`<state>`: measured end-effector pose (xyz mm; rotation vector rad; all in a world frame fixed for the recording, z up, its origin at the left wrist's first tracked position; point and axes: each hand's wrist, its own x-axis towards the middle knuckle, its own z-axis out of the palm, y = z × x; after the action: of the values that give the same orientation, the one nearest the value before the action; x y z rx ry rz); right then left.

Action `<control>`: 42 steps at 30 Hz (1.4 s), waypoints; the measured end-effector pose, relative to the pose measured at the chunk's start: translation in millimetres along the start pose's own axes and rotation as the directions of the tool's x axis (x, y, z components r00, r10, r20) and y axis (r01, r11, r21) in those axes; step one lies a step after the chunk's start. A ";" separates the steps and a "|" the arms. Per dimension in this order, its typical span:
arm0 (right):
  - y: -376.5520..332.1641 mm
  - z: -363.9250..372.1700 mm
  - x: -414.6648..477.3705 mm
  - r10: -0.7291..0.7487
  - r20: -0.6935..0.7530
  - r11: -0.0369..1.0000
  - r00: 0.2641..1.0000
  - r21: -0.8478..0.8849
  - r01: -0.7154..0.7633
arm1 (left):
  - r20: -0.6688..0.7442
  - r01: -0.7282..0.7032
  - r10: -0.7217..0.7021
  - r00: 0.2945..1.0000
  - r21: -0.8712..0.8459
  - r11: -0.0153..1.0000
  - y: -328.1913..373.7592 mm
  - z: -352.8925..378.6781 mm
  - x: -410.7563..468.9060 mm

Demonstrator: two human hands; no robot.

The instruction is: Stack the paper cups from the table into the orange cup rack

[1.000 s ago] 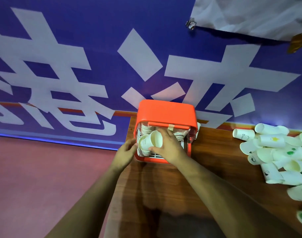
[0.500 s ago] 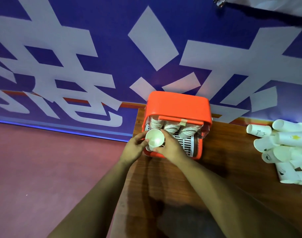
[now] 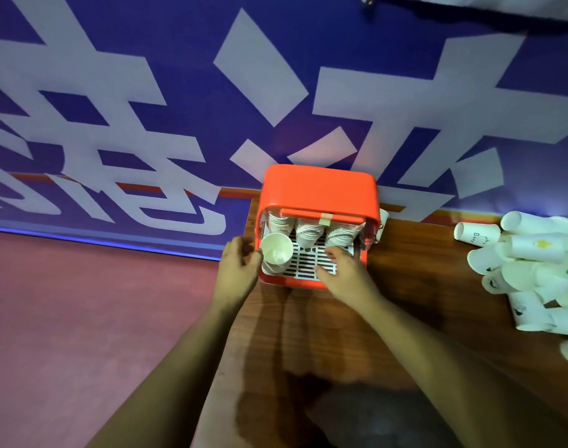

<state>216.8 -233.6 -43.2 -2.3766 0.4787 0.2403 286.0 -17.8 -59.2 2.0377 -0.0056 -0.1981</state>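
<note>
White paper cup (image 3: 276, 253) is sitting at the front left corner of the orange plastic cup rack (image 3: 319, 189), on its white slatted tray (image 3: 303, 263), mouth facing up and slightly toward the camera. Its long axis is running close to vertical, leaning a little toward the person, so the inside bottom is showing. Behind it, three nested stacks of ribbed paper cups (image 3: 308, 232) are lying under the orange lid with their rims pointing forward and down.

Left hand (image 3: 240, 270) is resting at the rack's left edge, fingers loosely curled and touching the cup's rim, not clearly gripping it. Right hand (image 3: 344, 273) is lying flat and spread on the front right of the tray, grasping nothing.

Judging from this, the cup is standing apart from the stacks, not nested, so a nudge from the left fingers could be tipping it off the tray's front lip onto the brown wooden table (image 3: 421, 286). Pressing down with the right palm could also be shifting the light rack. The heap of loose white paper cups (image 3: 528, 270) is waiting well apart on the right.
</note>
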 end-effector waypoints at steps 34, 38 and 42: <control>341.8 -249.6 48.3 0.238 -0.615 0.814 0.752 -0.296 -0.500 | 0.200 0.020 -0.214 0.956 0.684 0.729 116.5 375.4 49.1; 348.9 -247.1 45.7 0.208 -0.609 0.846 0.765 -0.281 -0.453 | 0.204 -0.027 -0.151 0.967 0.676 0.736 109.7 386.3 44.9; 346.4 -243.4 43.7 0.229 -0.636 0.918 0.737 -0.110 -0.381 | 0.186 0.071 -0.214 0.959 0.576 0.815 110.5 388.1 42.6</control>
<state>127.9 -647.9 -82.3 -2.5649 1.2219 -0.3804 281.6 -415.4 -140.0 2.5985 -0.0711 -0.6046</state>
